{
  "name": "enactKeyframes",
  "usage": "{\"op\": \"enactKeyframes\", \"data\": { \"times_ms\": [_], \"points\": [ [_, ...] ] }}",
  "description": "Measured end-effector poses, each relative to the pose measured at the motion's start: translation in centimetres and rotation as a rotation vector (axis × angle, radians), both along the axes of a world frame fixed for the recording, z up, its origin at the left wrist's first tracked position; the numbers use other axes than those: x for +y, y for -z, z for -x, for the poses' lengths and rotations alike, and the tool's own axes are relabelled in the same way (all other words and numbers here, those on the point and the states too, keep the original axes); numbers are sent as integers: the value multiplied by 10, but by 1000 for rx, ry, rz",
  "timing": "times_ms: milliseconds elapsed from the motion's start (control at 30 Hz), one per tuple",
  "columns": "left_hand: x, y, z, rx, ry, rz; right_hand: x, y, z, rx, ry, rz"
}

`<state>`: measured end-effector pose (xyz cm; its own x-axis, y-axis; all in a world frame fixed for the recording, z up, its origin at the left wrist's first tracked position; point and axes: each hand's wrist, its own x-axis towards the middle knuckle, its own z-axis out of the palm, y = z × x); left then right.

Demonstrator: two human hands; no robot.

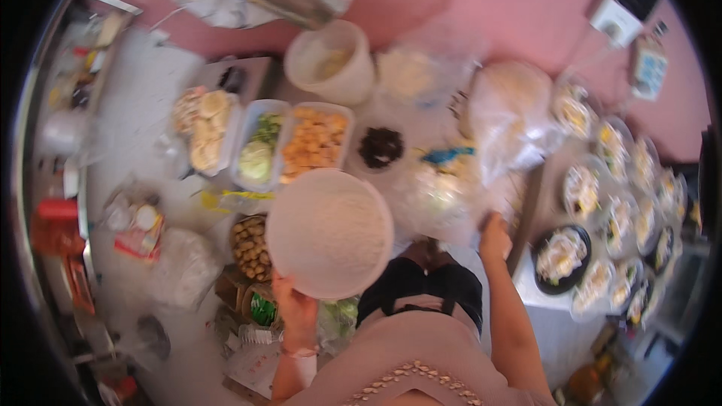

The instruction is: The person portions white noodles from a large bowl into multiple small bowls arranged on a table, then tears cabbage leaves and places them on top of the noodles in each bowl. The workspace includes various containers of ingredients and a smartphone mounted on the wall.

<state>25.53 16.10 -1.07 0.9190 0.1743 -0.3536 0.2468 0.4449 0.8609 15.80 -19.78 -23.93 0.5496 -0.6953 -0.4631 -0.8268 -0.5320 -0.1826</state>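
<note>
My left hand (298,310) grips the lower rim of a round white plastic tub (329,229), held up in front of me. Its inside looks pale, and I cannot make out what is in it. My right hand (495,237) is closed at the table's near edge, beside a clear plastic bag (440,188) with pale food inside. Whatever that hand may grip is hidden. Beyond the tub stand a container of orange-brown cubes (317,135) and a container of green vegetables (263,139).
Several filled bowls (583,189) crowd the right-hand table, including a black bowl (560,257). A white bucket (331,60) stands at the back. A large plastic bag (511,109) lies right of centre. Small brown round items (250,246) fill a container left of the tub.
</note>
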Motion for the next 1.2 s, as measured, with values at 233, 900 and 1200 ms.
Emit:
{"op": "enactKeyframes", "data": {
  "times_ms": [233,900,1200],
  "points": [
    [22,13,-10,71,15,80,6,-89,-24,-734,188,-224],
    [79,62,-432,-289,78,251,182,-265,-251,-873,-612,-217],
    [42,170,-544,-77,125,464,218,-228,-241,-685,-342,-271]
  ]
}}
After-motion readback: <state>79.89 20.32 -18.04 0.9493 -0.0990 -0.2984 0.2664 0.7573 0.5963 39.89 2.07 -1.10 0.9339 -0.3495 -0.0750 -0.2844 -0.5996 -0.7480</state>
